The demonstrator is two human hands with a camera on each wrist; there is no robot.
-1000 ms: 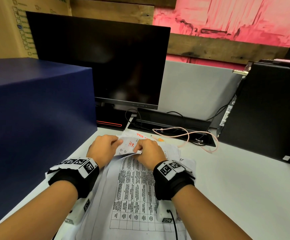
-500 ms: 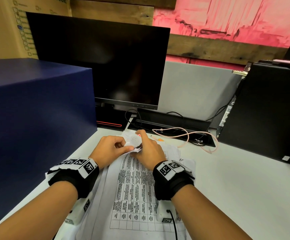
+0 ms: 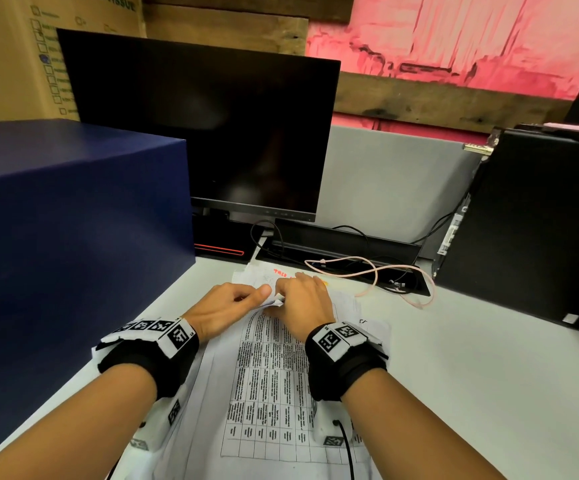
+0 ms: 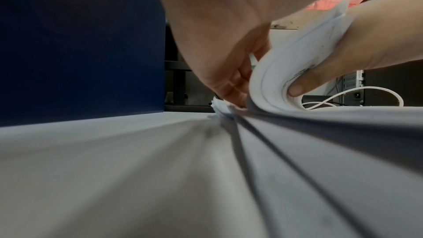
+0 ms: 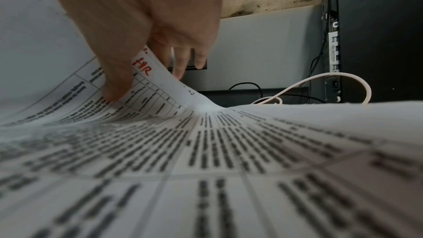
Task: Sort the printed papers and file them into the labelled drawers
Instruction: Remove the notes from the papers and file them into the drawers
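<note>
Both hands — left hand (image 3: 227, 308), right hand (image 3: 303, 303) — on curled top edge of papers (image 3: 267, 386).

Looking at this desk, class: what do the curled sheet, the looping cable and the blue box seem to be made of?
Curled sheet: thin matte paper; it bends softly and carries printed tables.
Looping cable: probably a rubbery plastic jacket, pale pink, lying in loose curves.
Blue box: smooth matte navy faces, possibly coated card or board; the look leaves that open.

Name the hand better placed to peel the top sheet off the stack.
Right, probably. The right hand already pinches the curled far edge of the top sheet, marked HR in red. The left hand works the stack's corner beside it.
</note>
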